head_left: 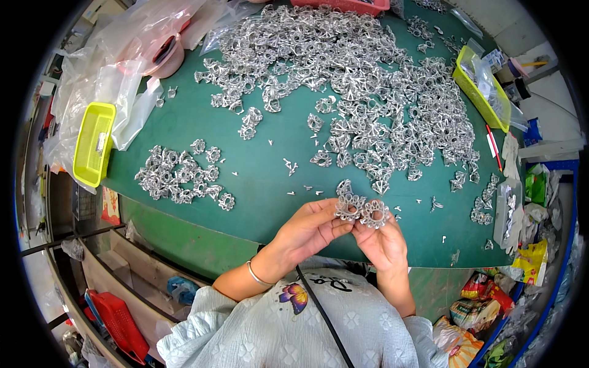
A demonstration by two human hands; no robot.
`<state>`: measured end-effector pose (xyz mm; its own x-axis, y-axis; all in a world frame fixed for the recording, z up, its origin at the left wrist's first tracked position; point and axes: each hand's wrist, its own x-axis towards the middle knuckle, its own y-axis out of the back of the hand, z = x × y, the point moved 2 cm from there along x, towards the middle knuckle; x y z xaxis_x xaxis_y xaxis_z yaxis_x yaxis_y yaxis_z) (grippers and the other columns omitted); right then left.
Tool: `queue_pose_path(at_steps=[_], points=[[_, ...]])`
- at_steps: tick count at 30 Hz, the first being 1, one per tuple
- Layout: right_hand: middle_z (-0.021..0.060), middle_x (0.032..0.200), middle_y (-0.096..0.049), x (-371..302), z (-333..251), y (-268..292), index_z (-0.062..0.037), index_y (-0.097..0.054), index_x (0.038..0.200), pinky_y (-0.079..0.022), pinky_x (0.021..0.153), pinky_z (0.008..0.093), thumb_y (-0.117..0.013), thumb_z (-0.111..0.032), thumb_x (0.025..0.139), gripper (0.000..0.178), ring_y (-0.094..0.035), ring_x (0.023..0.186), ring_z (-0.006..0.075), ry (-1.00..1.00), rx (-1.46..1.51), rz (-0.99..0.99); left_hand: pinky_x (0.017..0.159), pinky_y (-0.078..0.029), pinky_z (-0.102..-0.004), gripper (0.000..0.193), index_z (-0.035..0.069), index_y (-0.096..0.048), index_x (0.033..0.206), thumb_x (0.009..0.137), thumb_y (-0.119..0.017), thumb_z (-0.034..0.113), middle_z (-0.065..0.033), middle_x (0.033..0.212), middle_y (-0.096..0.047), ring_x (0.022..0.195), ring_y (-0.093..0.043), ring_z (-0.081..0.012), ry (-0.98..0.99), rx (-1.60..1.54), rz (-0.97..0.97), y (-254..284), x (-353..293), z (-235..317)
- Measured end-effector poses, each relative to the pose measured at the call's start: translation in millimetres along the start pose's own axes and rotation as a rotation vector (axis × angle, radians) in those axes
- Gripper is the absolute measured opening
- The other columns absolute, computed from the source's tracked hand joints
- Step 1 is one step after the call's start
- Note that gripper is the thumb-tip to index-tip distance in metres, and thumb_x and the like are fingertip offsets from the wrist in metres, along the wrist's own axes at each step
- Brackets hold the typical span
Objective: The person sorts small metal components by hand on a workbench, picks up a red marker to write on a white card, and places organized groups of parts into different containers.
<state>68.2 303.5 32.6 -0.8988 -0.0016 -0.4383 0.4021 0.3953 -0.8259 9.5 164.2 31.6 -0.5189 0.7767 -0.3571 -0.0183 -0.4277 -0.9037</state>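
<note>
Close above the near edge of the green table (264,178), my left hand (311,228) pinches a silver flower-shaped metal piece (350,207) with a ring of small loops. Beside it, my right hand (381,243) grips a similar round metal piece (374,214). The two pieces are side by side; whether they are joined I cannot tell. Another small silver piece (344,186) shows just beyond my left fingertips. A large heap of like metal pieces (368,92) covers the far middle and right of the table, and a smaller pile (175,175) lies to the left.
Tiny metal bits (290,165) are scattered before my hands. A yellow-green basket (94,144) stands at the left edge, another yellow-green basket (483,89) at the far right. A pink bowl (167,61) sits among clear plastic bags (92,80). A clear tray (508,211) lies at the right edge.
</note>
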Motion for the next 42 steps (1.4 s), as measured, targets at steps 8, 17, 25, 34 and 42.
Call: queue_pose_path(at_steps=[8, 17, 25, 34, 42], points=[[0.0091, 0.090, -0.062, -2, 1, -2, -0.0056, -0.055, 0.105, -0.049, 0.066, 0.0307, -0.054, -0.006, 0.085, 0.020, -0.060, 0.076, 0.0200, 0.020, -0.046, 0.002, 0.083, -0.051, -0.0282, 0.021, -0.004, -0.057, 0.104, 0.090, -0.052, 0.010, -0.0104, 0.099, -0.063, 0.090, -0.062, -0.0170, 0.011, -0.063, -0.037, 1, -2, -1], [0.0094, 0.091, -0.062, -3, 1, -3, -0.0047, -0.055, 0.104, -0.049, 0.066, 0.0299, -0.053, -0.007, 0.086, 0.018, -0.060, 0.079, 0.0215, 0.028, -0.059, -0.007, 0.082, -0.051, -0.0275, 0.020, -0.003, -0.057, 0.104, 0.090, -0.052, 0.010, -0.0101, 0.099, -0.063, 0.089, -0.062, -0.0160, -0.004, -0.052, -0.025, -1, -2, -1], [0.0183, 0.104, -0.059, 0, -14, -12, -0.0030, -0.052, 0.093, -0.050, 0.069, 0.0310, -0.051, -0.004, 0.088, 0.005, -0.060, 0.084, 0.0197, 0.388, -0.369, 0.008, 0.077, -0.049, -0.0260, 0.010, -0.004, -0.056, 0.095, 0.086, -0.055, -0.001, -0.0107, 0.098, -0.063, 0.088, -0.061, -0.0157, -0.555, 0.538, 0.248, -15, -10, 4], [0.0083, 0.096, -0.062, 2, -14, -4, -0.0010, -0.056, 0.092, -0.043, 0.053, 0.0191, -0.065, 0.001, 0.077, 0.018, -0.054, 0.068, 0.0057, 0.562, -1.278, 0.287, 0.077, -0.048, -0.0309, 0.019, 0.000, -0.058, 0.086, 0.071, -0.064, -0.008, -0.0129, 0.100, -0.061, 0.089, -0.060, -0.0244, -0.986, 1.501, 0.431, -7, -13, 18], [0.0107, 0.101, -0.057, 34, 45, -26, -0.0015, -0.060, 0.087, -0.048, 0.067, 0.0339, -0.071, -0.006, 0.068, 0.022, -0.057, 0.084, 0.0268, 0.841, -1.656, -0.265, 0.094, -0.033, -0.0401, 0.018, 0.004, -0.056, 0.087, 0.073, -0.063, -0.004, -0.0088, 0.100, -0.061, 0.097, -0.055, -0.0268, -1.101, 1.881, 0.996, 51, -55, 61]])
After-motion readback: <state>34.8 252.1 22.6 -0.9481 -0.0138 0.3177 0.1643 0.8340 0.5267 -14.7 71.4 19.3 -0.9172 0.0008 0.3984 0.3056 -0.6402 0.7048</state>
